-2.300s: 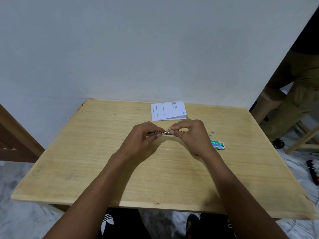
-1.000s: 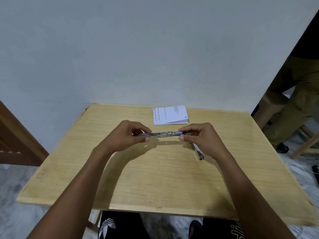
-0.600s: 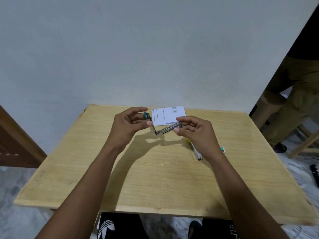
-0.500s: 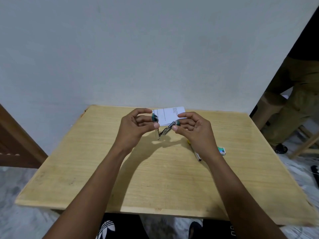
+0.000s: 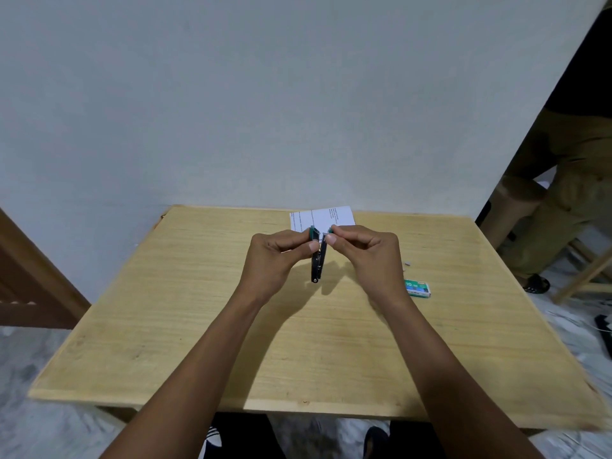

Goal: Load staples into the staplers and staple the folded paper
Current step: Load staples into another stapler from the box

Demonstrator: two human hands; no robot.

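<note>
Stapler [image 5: 318, 260], dark with teal tips, is held upright in the air over the middle of a pale wooden table [image 5: 198, 309]. Its hinge points down at 6 o'clock, and its two arms are almost together, with only a thin gap at the top. The left hand [image 5: 275, 260], at 9 o'clock from the stapler, pinches the top of one arm between thumb and forefinger, its other fingers curled into the palm. The right hand [image 5: 371, 256], at 3 o'clock, pinches the top of the other arm the same way, its fingers tightly curled. A folded paper [image 5: 341, 215] lies flat at the table's far edge, at 12 o'clock from the hands, its near edge hidden behind them. A green staple box [image 5: 418, 288] lies at 4 o'clock from the right hand. Loose staples [image 5: 408, 264] lie at 3 o'clock from it.
</note>
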